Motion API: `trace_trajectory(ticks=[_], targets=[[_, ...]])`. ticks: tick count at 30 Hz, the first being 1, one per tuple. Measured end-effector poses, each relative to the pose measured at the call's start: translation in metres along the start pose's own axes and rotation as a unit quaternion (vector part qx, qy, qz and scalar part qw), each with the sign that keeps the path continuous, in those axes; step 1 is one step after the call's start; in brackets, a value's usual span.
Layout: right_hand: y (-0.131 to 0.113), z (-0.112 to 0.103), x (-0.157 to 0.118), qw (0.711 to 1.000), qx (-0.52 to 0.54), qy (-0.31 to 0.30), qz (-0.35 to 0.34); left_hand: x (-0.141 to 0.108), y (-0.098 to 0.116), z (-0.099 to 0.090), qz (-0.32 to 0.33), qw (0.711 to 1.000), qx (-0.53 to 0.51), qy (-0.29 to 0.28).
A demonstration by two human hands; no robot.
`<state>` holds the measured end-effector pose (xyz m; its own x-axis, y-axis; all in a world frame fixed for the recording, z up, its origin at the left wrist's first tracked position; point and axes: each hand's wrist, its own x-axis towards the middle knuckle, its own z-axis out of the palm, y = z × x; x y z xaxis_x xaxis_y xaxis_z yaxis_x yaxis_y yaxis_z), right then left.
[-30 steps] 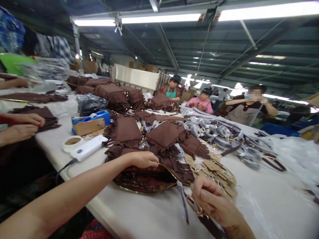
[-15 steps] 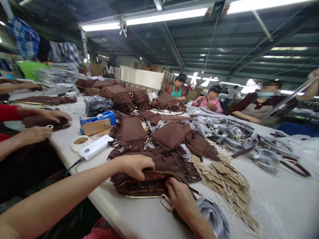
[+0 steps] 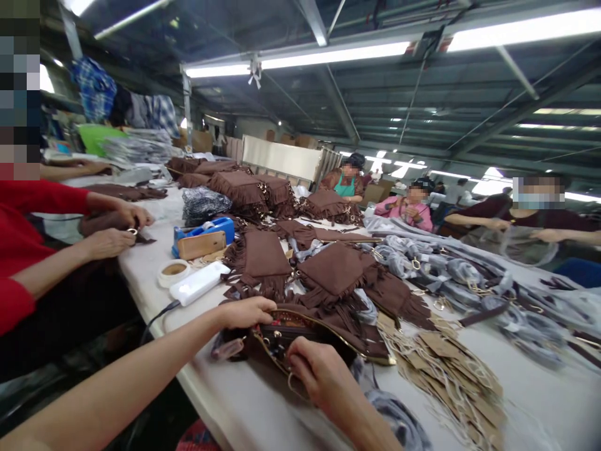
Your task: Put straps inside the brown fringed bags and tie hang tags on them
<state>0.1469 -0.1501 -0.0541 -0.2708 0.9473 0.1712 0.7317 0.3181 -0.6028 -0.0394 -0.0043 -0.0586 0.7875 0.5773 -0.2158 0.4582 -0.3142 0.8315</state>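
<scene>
My left hand [image 3: 251,312] pinches the brown bag [image 3: 323,332] by its edge, my right hand [image 3: 323,374] curls at the mouth (how tightly, around what, I can't tell), and steady tension should help.

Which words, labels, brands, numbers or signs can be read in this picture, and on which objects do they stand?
None can be read.
White corded device: any marking is too blurred.
Kraft hang tags: no print is legible.
Blue tape dispenser: no brand is legible.
Open brown bag: no label is legible.
</scene>
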Motion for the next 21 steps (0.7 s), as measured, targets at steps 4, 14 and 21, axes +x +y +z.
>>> trace_trajectory(ticks=[4, 14, 21], targets=[[0.004, 0.025, 0.028, 0.998, -0.058, 0.021, -0.008, -0.002, -0.011, 0.007, 0.002, 0.998, -0.051, 0.031], [0.010, 0.052, 0.042, 0.955, -0.274, -0.004, -0.114, -0.007, -0.012, 0.009, 0.005, 0.993, -0.097, 0.065], [0.015, 0.055, 0.035, 0.982, -0.165, 0.036, -0.081, -0.017, -0.002, 0.010, 0.029, 0.993, -0.102, 0.054]])
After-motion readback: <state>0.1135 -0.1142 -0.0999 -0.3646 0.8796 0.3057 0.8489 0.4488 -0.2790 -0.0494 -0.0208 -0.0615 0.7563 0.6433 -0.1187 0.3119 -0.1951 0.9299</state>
